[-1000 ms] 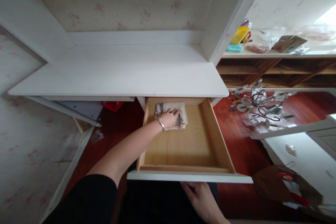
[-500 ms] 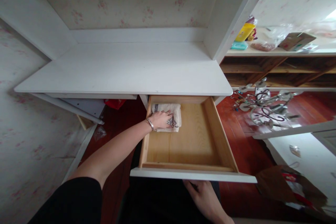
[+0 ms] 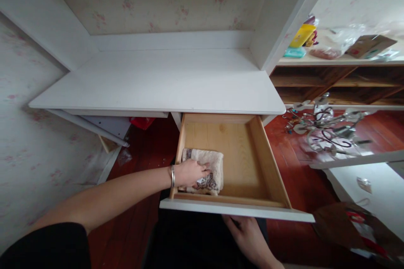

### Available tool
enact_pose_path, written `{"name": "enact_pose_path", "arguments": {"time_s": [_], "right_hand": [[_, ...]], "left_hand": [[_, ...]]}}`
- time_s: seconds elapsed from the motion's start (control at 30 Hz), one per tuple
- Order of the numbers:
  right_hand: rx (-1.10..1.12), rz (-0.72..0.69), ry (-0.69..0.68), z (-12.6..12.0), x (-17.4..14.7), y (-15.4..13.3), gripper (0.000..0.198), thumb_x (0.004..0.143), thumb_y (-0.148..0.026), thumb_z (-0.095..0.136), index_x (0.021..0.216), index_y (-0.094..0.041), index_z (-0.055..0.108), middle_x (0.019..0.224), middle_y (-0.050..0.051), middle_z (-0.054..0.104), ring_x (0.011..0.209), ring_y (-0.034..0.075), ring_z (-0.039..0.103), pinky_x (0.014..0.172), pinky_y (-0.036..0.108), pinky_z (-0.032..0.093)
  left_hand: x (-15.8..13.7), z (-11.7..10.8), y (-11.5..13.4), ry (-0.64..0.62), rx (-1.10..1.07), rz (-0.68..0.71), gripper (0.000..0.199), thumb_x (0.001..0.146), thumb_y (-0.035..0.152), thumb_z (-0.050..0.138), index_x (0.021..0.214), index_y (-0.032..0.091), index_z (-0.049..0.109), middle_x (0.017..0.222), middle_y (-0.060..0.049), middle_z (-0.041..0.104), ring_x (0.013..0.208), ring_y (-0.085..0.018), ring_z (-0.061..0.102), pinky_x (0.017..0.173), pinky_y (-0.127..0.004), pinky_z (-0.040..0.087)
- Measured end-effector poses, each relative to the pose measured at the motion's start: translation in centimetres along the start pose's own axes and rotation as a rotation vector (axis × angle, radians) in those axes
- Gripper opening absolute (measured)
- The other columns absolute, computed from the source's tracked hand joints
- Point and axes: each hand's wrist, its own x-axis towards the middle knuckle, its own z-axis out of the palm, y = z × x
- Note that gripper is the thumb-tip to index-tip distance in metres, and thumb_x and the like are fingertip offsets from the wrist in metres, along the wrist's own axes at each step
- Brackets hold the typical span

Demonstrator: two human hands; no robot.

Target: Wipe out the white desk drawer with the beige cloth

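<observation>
Cloth (image 3: 216,160) slid to front-left of drawer (image 3: 243,168), exposing rear floor (image 3: 205,132); left grip (image 3: 191,173) pressed flat, unclamped; right grip (image 3: 248,233): can't tell.

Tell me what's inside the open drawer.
A folded cloth lies inside the drawer, front left, the left hand on top. What lies beneath the cloth is covered, so I can't tell.

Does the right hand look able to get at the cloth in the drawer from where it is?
Probably not directly: the right hand is low at the drawer front, which seems to stand between it and the cloth. The left hand also lies on the cloth, covering part of it.
</observation>
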Motion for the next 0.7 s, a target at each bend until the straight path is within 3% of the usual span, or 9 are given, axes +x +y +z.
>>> {"name": "enact_pose_path", "arguments": {"time_s": [0.1,0.2,0.3,0.4,0.53,0.7], "right_hand": [[0.001,0.005,0.001,0.2,0.0,0.1,0.042,0.097,-0.049,0.041,0.093,-0.025,0.075,0.110,0.003,0.072,0.108,0.027,0.063,0.095,0.036,0.044],[0.003,0.005,0.013,0.4,-0.1,0.2,0.041,0.097,-0.047,0.041,0.098,-0.026,0.075,0.108,0.003,0.073,0.108,0.026,0.063,0.095,0.034,0.044],[-0.002,0.004,0.022,0.6,-0.1,0.1,0.040,0.097,-0.045,0.041,0.096,-0.025,0.076,0.102,0.004,0.074,0.105,0.026,0.064,0.092,0.033,0.045],[-0.002,0.005,0.036,0.7,-0.1,0.1,0.039,0.097,-0.043,0.041,0.093,-0.024,0.075,0.101,0.004,0.074,0.102,0.026,0.065,0.089,0.032,0.045],[-0.004,0.003,0.066,1.0,-0.1,0.3,0.038,0.097,-0.042,0.043,0.091,-0.023,0.075,0.098,0.005,0.074,0.097,0.025,0.066,0.085,0.030,0.045],[0.020,0.014,0.075,1.1,-0.2,0.3,0.041,0.098,-0.043,0.040,0.085,-0.023,0.074,0.093,0.005,0.075,0.093,0.024,0.067,0.083,0.029,0.045]], "left_hand": [[0.9,0.1,0.3,0.005,0.105,0.044,0.063,0.079,0.041,0.069,0.134,0.020,0.048,0.142,-0.012,0.048,0.095,-0.027,0.064,0.066,-0.036,0.050],[2.4,0.3,1.0,0.085,0.166,0.069,0.039,0.091,0.022,0.050,0.129,0.021,0.055,0.142,-0.008,0.049,0.091,-0.023,0.063,0.068,-0.036,0.049],[4.6,0.5,2.1,0.186,0.174,0.137,0.039,0.094,0.015,0.037,0.127,0.021,0.057,0.142,-0.005,0.049,0.100,-0.023,0.059,0.071,-0.036,0.047],[7.7,0.7,3.5,0.264,0.155,0.186,0.039,0.096,0.022,0.036,0.129,0.021,0.056,0.145,-0.005,0.047,0.109,-0.024,0.054,0.077,-0.038,0.046],[12.2,0.3,5.7,0.314,0.120,0.142,0.040,0.096,0.034,0.041,0.132,0.023,0.054,0.147,-0.006,0.043,0.115,-0.028,0.048,0.086,-0.047,0.043],[15.8,-0.8,6.2,0.252,0.072,0.081,0.053,0.089,0.054,0.048,0.129,0.021,0.057,0.144,-0.011,0.047,0.108,-0.035,0.049,0.075,-0.051,0.046]]}}
